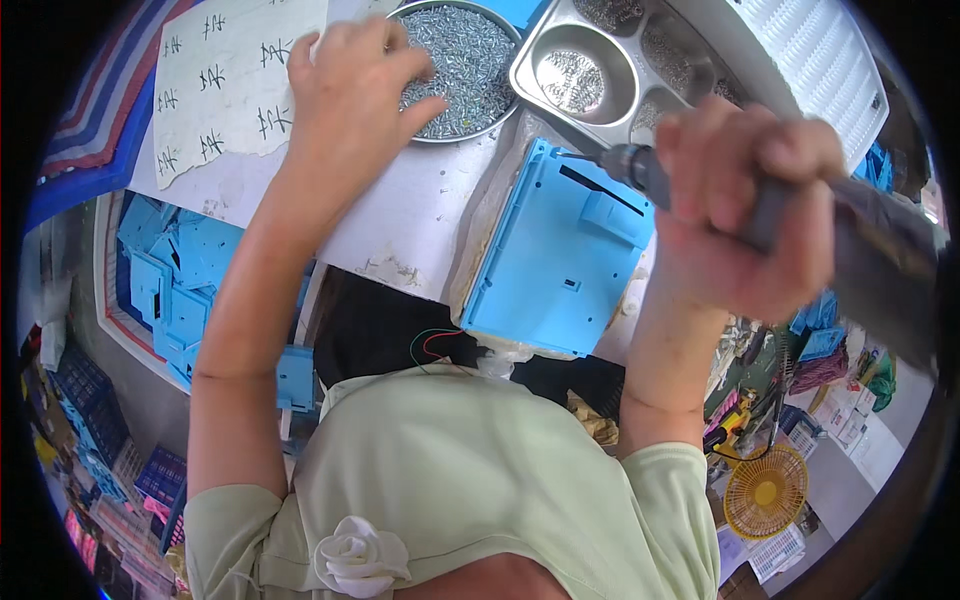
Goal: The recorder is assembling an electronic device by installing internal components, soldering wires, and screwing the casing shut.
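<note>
My right hand (745, 200) is wrapped round a dark power screwdriver (650, 172), somewhat blurred. Its thin bit points left, over the upper left corner of a light blue plastic panel (550, 265). The panel lies on the work table in front of me, with a black slot, a raised block and small holes in it. My left hand (355, 85) reaches over the near left side of a round metal bowl (470, 60) full of small silvery screws. Its thumb and fingers are apart above the screws, and nothing shows between them.
A compartmented steel tray (640, 75) with small metal parts stands right of the bowl. Behind it is a white ridged tray (815, 70). Paper with handwriting (225, 90) lies at left. More blue panels fill a bin (185, 280) at lower left; a yellow basket (765, 490) sits at lower right.
</note>
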A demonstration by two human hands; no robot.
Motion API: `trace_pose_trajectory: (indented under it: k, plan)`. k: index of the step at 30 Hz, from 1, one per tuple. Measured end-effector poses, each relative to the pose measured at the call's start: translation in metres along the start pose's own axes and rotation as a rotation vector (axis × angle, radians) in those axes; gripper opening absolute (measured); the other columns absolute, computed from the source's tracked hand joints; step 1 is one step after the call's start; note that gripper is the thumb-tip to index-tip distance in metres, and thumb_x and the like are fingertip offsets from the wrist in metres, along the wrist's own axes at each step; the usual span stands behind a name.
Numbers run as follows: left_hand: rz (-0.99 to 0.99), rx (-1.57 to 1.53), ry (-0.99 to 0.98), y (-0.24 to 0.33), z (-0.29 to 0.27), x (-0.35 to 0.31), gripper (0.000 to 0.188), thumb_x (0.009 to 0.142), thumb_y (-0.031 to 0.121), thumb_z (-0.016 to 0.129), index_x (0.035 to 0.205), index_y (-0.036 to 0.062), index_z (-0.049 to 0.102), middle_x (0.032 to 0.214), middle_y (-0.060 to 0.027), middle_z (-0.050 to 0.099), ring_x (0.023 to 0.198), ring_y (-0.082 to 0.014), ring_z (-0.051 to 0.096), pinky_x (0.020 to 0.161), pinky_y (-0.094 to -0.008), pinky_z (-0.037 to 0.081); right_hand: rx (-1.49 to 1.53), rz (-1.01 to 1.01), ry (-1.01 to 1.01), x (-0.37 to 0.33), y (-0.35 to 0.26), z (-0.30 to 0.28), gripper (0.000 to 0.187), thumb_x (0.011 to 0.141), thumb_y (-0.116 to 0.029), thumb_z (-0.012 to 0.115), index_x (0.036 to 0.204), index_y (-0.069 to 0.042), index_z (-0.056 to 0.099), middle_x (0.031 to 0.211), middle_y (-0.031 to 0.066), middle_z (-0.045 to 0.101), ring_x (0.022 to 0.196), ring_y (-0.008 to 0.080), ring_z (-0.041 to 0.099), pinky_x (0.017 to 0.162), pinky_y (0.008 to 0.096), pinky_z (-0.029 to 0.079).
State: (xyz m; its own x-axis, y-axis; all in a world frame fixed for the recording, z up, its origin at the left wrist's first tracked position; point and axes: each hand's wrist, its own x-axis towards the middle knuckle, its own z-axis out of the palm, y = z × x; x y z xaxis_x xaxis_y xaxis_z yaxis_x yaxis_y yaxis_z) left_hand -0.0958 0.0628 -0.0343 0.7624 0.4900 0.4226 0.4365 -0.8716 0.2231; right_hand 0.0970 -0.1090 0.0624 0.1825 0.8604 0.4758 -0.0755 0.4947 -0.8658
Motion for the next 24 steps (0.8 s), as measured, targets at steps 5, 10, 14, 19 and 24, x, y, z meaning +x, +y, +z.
trace_pose_trajectory:
  k: [5, 10, 14, 19, 24]
  plan:
    - [0.023, -0.129, 0.023, -0.01, 0.005, -0.01, 0.008, 0.085, 0.022, 0.076, 0.089, 0.0152, 0.076, 0.09, 0.0015, 0.065, 0.1, -0.0205, 0.059, 0.101, -0.0461, 0.034, 0.027, -0.02, 0.046, 0.005, 0.035, 0.005, 0.022, 0.101, -0.024, 0.046, 0.107, -0.004, 0.056, 0.069, 0.0033, 0.051, 0.061, 0.0162, 0.047, 0.067, 0.036, 0.042]
    - [-0.02, -0.117, 0.003, -0.011, 0.011, -0.011, 0.008, 0.086, 0.022, 0.075, 0.084, 0.0147, 0.074, 0.089, 0.0026, 0.066, 0.097, -0.0202, 0.059, 0.096, -0.0467, 0.037, -0.11, 0.036, 0.149, 0.007, 0.042, 0.02, 0.015, 0.1, -0.018, 0.051, 0.094, -0.004, 0.052, 0.066, 0.0042, 0.05, 0.056, 0.0151, 0.045, 0.06, 0.0349, 0.042]
    - [-0.02, -0.073, 0.011, -0.008, 0.015, -0.007, 0.013, 0.091, 0.023, 0.071, 0.084, 0.011, 0.07, 0.089, -0.0007, 0.066, 0.095, -0.0219, 0.059, 0.094, -0.0448, 0.035, -0.306, 0.113, 0.256, 0.005, 0.041, 0.032, 0.016, 0.099, -0.013, 0.051, 0.085, -0.006, 0.048, 0.063, 0.0045, 0.049, 0.052, 0.0144, 0.042, 0.054, 0.0339, 0.041]
    - [0.004, -0.235, -0.051, -0.01, 0.009, -0.008, 0.017, 0.091, 0.023, 0.071, 0.085, 0.0078, 0.068, 0.086, -0.0041, 0.066, 0.088, -0.024, 0.059, 0.092, -0.0436, 0.036, -0.114, 0.108, 0.198, 0.013, 0.033, 0.027, 0.015, 0.098, -0.016, 0.052, 0.086, -0.007, 0.048, 0.061, 0.004, 0.049, 0.052, 0.0131, 0.041, 0.052, 0.0322, 0.038]
    - [-0.05, -0.571, -0.177, -0.001, -0.012, -0.017, 0.013, 0.086, 0.016, 0.076, 0.085, 0.0058, 0.067, 0.083, -0.0062, 0.065, 0.084, -0.0245, 0.06, 0.085, -0.0397, 0.041, -0.077, 0.113, 0.125, -0.004, 0.019, 0.039, 0.018, 0.098, -0.02, 0.055, 0.088, -0.008, 0.046, 0.061, 0.0031, 0.049, 0.052, 0.0123, 0.042, 0.05, 0.0303, 0.035]
